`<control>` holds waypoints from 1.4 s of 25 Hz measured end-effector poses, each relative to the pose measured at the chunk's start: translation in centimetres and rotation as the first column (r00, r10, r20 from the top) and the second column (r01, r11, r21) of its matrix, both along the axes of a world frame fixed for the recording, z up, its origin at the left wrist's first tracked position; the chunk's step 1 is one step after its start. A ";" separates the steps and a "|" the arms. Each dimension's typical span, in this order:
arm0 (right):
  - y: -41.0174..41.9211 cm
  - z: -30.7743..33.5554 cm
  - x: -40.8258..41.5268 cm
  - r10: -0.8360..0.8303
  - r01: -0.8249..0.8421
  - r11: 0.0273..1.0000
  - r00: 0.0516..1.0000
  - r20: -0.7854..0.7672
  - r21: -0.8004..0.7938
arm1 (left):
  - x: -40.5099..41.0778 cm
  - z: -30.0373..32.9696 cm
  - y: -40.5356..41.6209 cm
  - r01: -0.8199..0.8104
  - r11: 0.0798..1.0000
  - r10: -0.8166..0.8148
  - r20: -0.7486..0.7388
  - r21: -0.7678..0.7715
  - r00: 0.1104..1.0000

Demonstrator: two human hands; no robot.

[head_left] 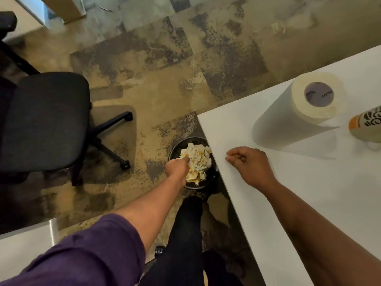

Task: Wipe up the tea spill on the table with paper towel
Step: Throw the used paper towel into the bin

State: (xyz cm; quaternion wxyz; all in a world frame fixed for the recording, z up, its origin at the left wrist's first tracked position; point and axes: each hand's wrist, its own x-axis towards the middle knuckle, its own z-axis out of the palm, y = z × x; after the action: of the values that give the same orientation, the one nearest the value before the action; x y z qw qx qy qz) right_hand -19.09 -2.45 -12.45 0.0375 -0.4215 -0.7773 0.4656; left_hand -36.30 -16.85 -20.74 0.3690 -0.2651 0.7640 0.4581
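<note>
Paper towel lies crumpled and tea-stained in a heap inside the small black bin on the floor, just off the near left corner of the tabletop. Used like this it is likely light, soft and damp, easy to crush and apt to tear or spring back up out of the bin, so it is best pinched at a bunched fold or pressed down from the top of the heap. The fresh roll stands upright further along the tabletop to the right, beside a patterned cup; a clean sheet would be taken by its loose edge and torn off.

The left hand reaches down at full arm's length into the bin, fingers curled at the wads; whether it holds one or has just let go I cannot tell. The right hand rests on the tabletop near its left edge, fingers curled loosely under, holding nothing that shows. No spill shows on the visible part of the tabletop, so the wiping looks about done.
</note>
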 end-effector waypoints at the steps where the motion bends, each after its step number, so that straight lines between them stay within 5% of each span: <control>1: 0.1 0.0 -0.1 0.012 -0.012 1.000 1.000 0.006 -0.007 | -0.1 -0.2 0.0 -0.002 1.000 0.002 0.003 -0.010 1.000; 5: 0.1 0.1 -0.1 0.018 -0.018 1.000 1.000 0.017 -0.003 | 0.3 0.2 0.2 0.053 0.992 -0.065 -0.106 -0.112 0.992; 8: -0.3 -0.1 0.2 0.004 -0.003 1.000 1.000 -0.024 0.014 | 1.6 2.5 1.7 0.103 0.995 -0.101 -0.264 -0.008 0.959; 12: -1.5 -0.7 1.3 -0.101 0.108 0.993 0.984 -0.147 0.038 | 4.3 6.9 4.9 0.400 0.905 -0.250 -0.583 0.142 0.773; 17: -2.9 -0.5 3.9 -0.269 0.280 0.960 0.928 -0.259 0.007 | 8.9 8.4 6.6 0.800 0.596 -0.538 -0.774 -0.070 0.333; 24: -1.1 1.1 14.8 -0.608 0.642 0.766 0.743 -0.281 0.039 | 18.9 8.7 12.2 0.983 0.185 -0.679 -0.724 -0.009 0.122; 28: 0.5 1.3 23.2 -0.794 0.827 0.562 0.538 -0.282 -0.004 | 25.7 8.5 17.0 0.999 -0.046 -0.711 -0.702 -0.005 -0.036; 32: 2.1 1.0 31.7 -0.890 0.923 0.381 0.350 -0.292 -0.052 | 33.3 8.0 21.3 0.981 -0.195 -0.683 -0.721 0.023 -0.119; 35: 3.3 0.3 37.1 -0.910 0.947 0.322 0.313 -0.271 0.014 | 38.4 7.8 24.3 0.956 -0.294 -0.643 -0.740 0.000 -0.198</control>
State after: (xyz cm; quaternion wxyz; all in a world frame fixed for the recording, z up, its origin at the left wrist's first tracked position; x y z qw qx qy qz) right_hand 18.01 0.80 -12.15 0.4178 -0.7343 -0.4194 0.3323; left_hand 2.12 7.42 -12.96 0.4401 0.6481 0.5497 0.2899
